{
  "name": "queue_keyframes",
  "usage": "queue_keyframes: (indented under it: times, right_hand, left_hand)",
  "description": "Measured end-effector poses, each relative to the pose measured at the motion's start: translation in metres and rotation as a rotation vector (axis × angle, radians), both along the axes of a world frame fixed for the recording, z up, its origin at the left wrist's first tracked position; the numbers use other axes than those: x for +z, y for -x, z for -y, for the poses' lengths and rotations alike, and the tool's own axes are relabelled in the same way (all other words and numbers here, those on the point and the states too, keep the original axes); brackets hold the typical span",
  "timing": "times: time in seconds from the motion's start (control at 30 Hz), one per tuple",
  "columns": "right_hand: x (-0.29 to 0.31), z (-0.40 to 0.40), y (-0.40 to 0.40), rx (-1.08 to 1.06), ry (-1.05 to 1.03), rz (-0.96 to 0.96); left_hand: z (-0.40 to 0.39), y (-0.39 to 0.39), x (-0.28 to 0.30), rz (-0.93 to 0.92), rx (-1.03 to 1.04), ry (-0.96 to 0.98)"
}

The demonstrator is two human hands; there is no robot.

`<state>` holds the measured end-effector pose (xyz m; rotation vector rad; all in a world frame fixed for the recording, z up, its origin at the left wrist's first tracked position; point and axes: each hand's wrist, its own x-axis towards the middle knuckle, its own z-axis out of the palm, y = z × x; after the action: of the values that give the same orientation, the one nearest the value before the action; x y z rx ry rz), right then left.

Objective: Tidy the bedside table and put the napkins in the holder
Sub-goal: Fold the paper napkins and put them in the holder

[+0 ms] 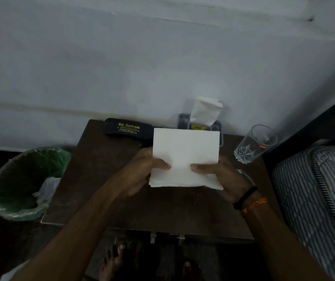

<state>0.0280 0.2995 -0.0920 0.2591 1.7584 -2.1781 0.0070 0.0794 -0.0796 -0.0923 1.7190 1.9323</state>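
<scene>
- Pale blue-grey wall (122,57) fills the upper half of the view behind everything.
- Dark brown wooden bedside table (106,199) stands against it, between a striped mattress (312,199) on the right and a bin (24,183) lined with a green bag on the left.
- Both hands hold a small stack of white napkins (185,157) upright above the table's middle: the left hand (142,171) and the right hand (223,177) each pinch it, thumb on the front face, fingers behind.
- A black spectacle case (126,127) printed "Sai Opticals" lies at the table's back edge.
- A grey napkin holder (184,120) sits just right of the case, partly hidden by the held stack, with one white napkin (205,110) standing in it.
- A clear glass (255,145) stands near the table's right edge.
</scene>
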Motion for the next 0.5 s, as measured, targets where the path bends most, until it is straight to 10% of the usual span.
queue_keyframes:
  times: [0.5]
  right_hand:
    - [0.0017,0.0013,0.0001,-0.060,0.078,0.053]
  left_hand:
    - [-0.0091,-0.0048,-0.0019,-0.084,0.080,-0.031]
